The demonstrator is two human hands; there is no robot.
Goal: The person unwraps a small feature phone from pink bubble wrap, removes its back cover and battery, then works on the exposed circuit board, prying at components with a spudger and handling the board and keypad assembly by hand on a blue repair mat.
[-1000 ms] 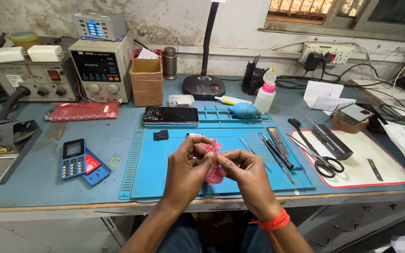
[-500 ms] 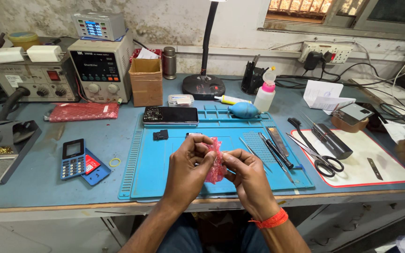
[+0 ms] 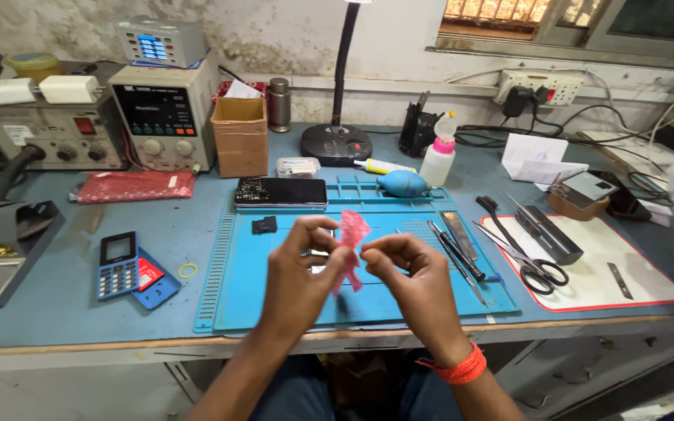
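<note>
Two hands work above the blue mat [image 3: 290,312]: the left hand [image 3: 299,269] and right hand [image 3: 411,269] are both closed, pinching one pink plastic pouch [image 3: 350,238] between fingertips, held upright over the mat. One dark phone [image 3: 281,192] lies at the mat's top edge. On the table [image 3: 79,304], one brown cardboard box [image 3: 240,138] stands behind it; one flat red packet [image 3: 134,186] lies left. One pair of scissors [image 3: 536,269] rests right. Since half a second ago, the pouch sits higher and the hands have spread slightly.

Blue workbench [image 3: 79,304], blue silicone mat [image 3: 399,304], white mat [image 3: 626,269], cardboard box [image 3: 240,136], lamp base [image 3: 337,144], red pouch [image 3: 134,186]
</note>
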